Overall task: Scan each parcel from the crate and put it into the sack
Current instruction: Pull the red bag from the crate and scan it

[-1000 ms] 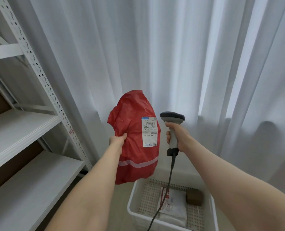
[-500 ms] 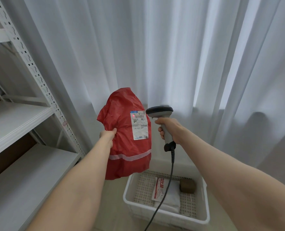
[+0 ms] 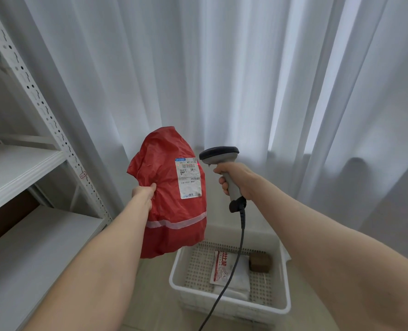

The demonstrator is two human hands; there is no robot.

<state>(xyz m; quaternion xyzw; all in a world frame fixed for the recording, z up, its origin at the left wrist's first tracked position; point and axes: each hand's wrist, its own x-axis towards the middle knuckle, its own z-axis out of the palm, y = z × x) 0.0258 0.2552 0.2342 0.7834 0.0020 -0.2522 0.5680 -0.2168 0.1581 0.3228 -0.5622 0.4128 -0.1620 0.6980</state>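
My left hand [image 3: 143,194] grips the left edge of a red plastic parcel [image 3: 167,211] and holds it upright in the air. Its white shipping label [image 3: 189,178] faces me, with red scanner light across the barcode at the label's top. My right hand [image 3: 234,179] is curled round the handle of a grey barcode scanner [image 3: 219,155], whose head points at the label from the right. Below stands a white perforated crate [image 3: 231,304] with a white parcel [image 3: 231,271] and a small brown box [image 3: 260,262] inside. No sack is in view.
White metal shelving [image 3: 31,163] fills the left side, its upright post close to the parcel. White curtains [image 3: 222,68] hang behind everything. The scanner's black cable [image 3: 236,259] drops across the crate toward the floor.
The parcel and scanner have shifted left and slightly down in view, the scanner head has closed in on the label, and red scan light now falls on the barcode.
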